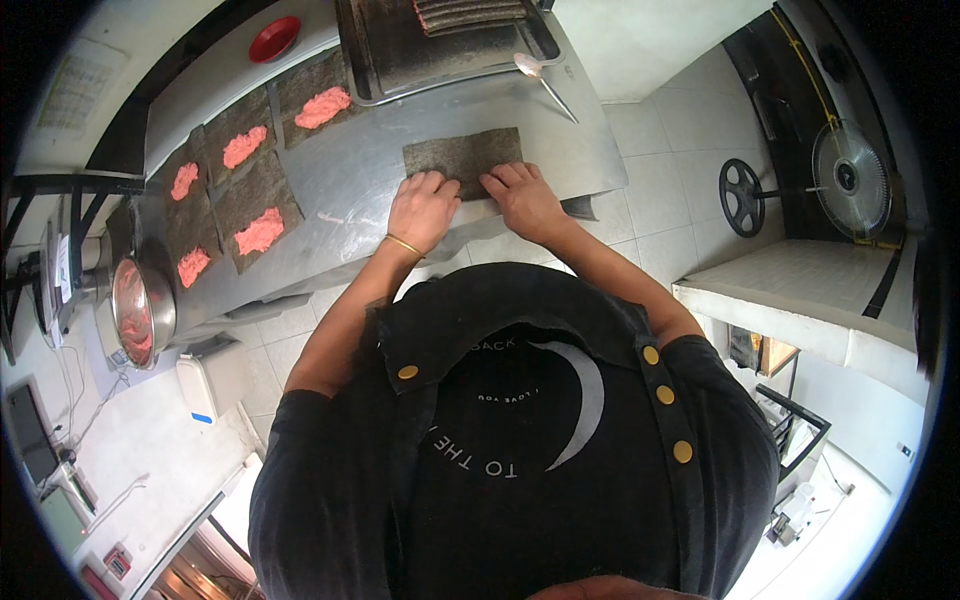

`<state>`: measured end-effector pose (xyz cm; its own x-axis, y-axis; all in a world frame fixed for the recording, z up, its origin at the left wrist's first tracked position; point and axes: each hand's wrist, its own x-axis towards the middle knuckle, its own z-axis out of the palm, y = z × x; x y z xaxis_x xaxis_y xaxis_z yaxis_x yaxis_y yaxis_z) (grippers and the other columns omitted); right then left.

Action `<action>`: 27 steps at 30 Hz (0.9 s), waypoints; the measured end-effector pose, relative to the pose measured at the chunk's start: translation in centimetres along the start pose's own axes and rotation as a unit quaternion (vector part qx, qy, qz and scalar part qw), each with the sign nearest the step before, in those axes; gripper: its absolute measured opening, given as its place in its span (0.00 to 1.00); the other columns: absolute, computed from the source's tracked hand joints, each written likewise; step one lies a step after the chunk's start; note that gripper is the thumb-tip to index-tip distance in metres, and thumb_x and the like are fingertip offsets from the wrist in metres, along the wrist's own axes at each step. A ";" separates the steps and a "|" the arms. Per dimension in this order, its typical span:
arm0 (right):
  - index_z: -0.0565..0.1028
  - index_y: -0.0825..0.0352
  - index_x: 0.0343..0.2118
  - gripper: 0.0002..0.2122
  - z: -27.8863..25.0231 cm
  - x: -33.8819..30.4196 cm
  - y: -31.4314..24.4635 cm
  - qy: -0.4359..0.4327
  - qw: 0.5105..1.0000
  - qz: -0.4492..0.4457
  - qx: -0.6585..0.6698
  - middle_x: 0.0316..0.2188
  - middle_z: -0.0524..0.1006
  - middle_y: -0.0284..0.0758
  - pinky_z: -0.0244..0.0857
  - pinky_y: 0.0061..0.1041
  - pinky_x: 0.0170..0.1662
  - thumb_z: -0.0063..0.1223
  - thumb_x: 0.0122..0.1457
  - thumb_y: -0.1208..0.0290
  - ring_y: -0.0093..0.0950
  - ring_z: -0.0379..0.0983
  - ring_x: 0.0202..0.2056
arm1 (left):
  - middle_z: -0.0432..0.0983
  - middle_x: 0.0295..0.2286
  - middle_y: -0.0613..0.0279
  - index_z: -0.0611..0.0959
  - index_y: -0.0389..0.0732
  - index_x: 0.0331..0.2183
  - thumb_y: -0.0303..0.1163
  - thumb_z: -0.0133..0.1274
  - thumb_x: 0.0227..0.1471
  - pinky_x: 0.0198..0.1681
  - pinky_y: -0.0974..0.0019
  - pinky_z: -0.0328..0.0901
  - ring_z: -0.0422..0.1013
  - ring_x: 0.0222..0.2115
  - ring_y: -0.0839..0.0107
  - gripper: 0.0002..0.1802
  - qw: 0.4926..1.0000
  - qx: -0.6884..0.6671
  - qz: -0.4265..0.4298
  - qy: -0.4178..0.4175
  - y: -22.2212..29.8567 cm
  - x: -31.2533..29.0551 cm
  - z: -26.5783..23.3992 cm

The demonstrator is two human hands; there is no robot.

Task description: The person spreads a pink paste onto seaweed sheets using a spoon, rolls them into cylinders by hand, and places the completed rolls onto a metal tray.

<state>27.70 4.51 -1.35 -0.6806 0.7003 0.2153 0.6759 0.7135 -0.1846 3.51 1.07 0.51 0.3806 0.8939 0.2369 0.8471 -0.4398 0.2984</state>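
Upper centre of frame: dark sheet (465, 150) flat on the metal table (370, 160), its long side running left to right. Left hand (424, 205) at the sheet's near-left corner, right hand (522, 198) at its near-right; both grasp the near edge, fingers curled over it, thumbs mostly hidden. Most of the sheet lies beyond the fingertips, toward the top of frame; a short span of near edge shows between the hands.

Edges: table's near edge runs just below the hands; its right edge a little farther off, tiled floor (645, 130) past it. Spoon (529, 66) above and right of the sheet, bowl end at the corner of the baking tray (440, 62). Stack of dark rolls (470, 16) in the tray, top of frame.

Open room: bare metal left of the sheet, as far as five more sheets (240, 195), upper left, each bearing pink filling (260, 231). Narrower bare strip to the right.
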 end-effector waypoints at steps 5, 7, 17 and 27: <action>0.78 0.64 0.53 0.17 0.0 0.8 -1.0 0.036 0.999 0.031 0.008 0.48 0.77 0.36 0.63 0.43 0.57 0.54 0.64 0.65 0.39 0.72 0.53 | 0.78 0.38 0.58 0.87 0.44 0.45 0.37 0.63 0.53 0.49 0.52 0.68 0.73 0.43 0.54 0.17 1.000 0.006 -0.017 0.008 0.0 0.4 0.5; 0.78 0.64 0.53 0.18 0.3 1.0 -1.2 0.028 0.999 0.015 0.025 0.48 0.77 0.36 0.63 0.43 0.57 0.57 0.63 0.62 0.39 0.72 0.53 | 0.77 0.40 0.57 0.86 0.44 0.46 0.38 0.64 0.53 0.49 0.51 0.68 0.72 0.44 0.52 0.18 1.000 0.002 -0.024 -0.006 0.3 0.6 0.4; 0.79 0.60 0.50 0.19 -0.5 3.4 -1.3 -0.112 0.989 0.075 0.055 0.49 0.77 0.37 0.66 0.51 0.54 0.64 0.59 0.57 0.42 0.70 0.54 | 0.76 0.41 0.52 0.85 0.45 0.45 0.37 0.64 0.50 0.54 0.48 0.63 0.70 0.45 0.48 0.18 0.994 0.009 -0.081 -0.067 0.7 1.5 2.0; 0.78 0.62 0.46 0.15 -1.0 1.9 -0.2 -0.119 0.992 0.051 -0.006 0.47 0.77 0.37 0.63 0.49 0.56 0.61 0.60 0.60 0.39 0.71 0.54 | 0.77 0.39 0.56 0.85 0.43 0.47 0.40 0.63 0.53 0.58 0.48 0.62 0.72 0.48 0.53 0.20 0.997 0.053 0.007 -0.055 -0.4 0.1 -0.7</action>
<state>26.55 5.72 0.07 -0.6557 0.7541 -0.0366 0.7464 0.6402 -0.1816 2.99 1.27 1.05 0.4266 0.8940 0.1370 0.8734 -0.4466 0.1942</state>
